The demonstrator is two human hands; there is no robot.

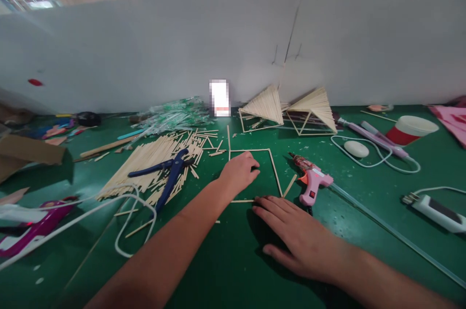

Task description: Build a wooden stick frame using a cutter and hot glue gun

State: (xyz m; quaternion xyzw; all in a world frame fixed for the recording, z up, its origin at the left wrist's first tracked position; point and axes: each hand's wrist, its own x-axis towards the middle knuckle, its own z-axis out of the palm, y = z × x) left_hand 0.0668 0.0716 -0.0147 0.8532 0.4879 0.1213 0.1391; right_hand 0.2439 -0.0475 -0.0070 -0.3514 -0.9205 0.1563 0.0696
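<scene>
A square frame of thin wooden sticks (275, 173) lies flat on the green table. My left hand (238, 173) rests over its left side, fingers curled inward; whatever they may hold is hidden. Along the near side, my right hand (291, 231) lies palm down with its fingers stretched out, the fingertips at the near stick (243, 201) by the right corner. A short loose stick (290, 186) touches or nearly touches that corner. To the right lies a pink glue gun (312, 183) with a long clear glue stick (386, 231) in its back.
Blue-handled cutters (174, 173) lie on a pile of wooden sticks (141, 163) at left. Two stick-built models (264, 107) stand by the white partition (163, 52). A purple-and-white tool (40, 226), cords, a red-and-white cup (411, 130) and a power adapter (442, 212) lie around.
</scene>
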